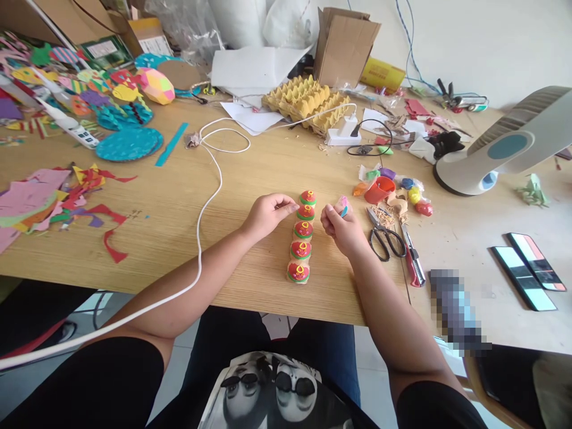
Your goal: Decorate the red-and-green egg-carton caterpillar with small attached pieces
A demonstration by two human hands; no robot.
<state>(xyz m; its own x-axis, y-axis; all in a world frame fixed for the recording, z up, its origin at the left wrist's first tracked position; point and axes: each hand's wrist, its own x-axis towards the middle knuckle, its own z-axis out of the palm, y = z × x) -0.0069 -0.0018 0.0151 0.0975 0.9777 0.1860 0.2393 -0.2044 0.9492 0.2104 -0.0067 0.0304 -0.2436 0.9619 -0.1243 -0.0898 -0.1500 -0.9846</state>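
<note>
A strip of egg-carton cups (301, 249) lies lengthwise in front of me, each cup topped with red and green and a yellow loop, some with small faces. My left hand (270, 215) is on its left, thumb and forefinger pinched together at the edge of the second cup from the far end. Whether anything small sits in that pinch is hidden. To the right of the strip, apart from it, my right hand (341, 228) is closed, with a small pink and blue piece (344, 205) showing at its fingers. I cannot make out what that piece is.
Black-handled scissors (385, 233) and a red utility knife (415, 265) lie right of my right hand. Beyond them are an orange cup (379, 189) and a white fan (496, 149). A white cable (199, 238) crosses my left forearm. Egg cartons (308, 101) stand behind.
</note>
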